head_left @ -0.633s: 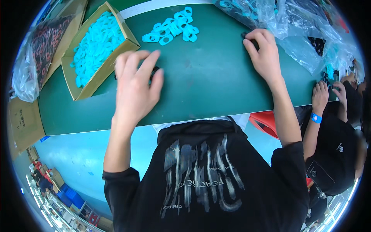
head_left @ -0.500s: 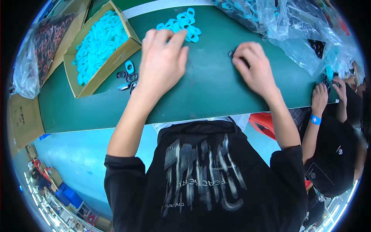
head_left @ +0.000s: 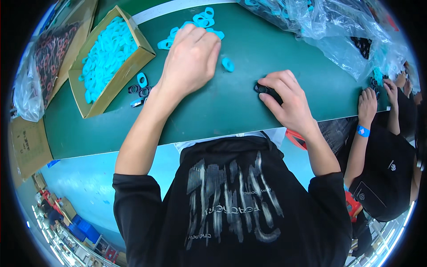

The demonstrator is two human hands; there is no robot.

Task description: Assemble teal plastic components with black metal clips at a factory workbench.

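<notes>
The right hand (head_left: pixel 286 102) pinches a small black oval ring (head_left: pixel 258 88); the left hand (head_left: pixel 190 60), grip hidden, partly covers turquoise oval rings (head_left: pixel 203 22).

Box (head_left: pixel 117 80) w/ rings (head_left: pixel 109 49) in it on L of tbl (head_left: pixel 204 111), small ring cluster (head_left: pixel 145 91) just R. Ring pile (head_left: pixel 203 20) btwn box & back-R bag (head_left: pixel 324 26), partly behind L hand (head_left: pixel 189 58).
</notes>
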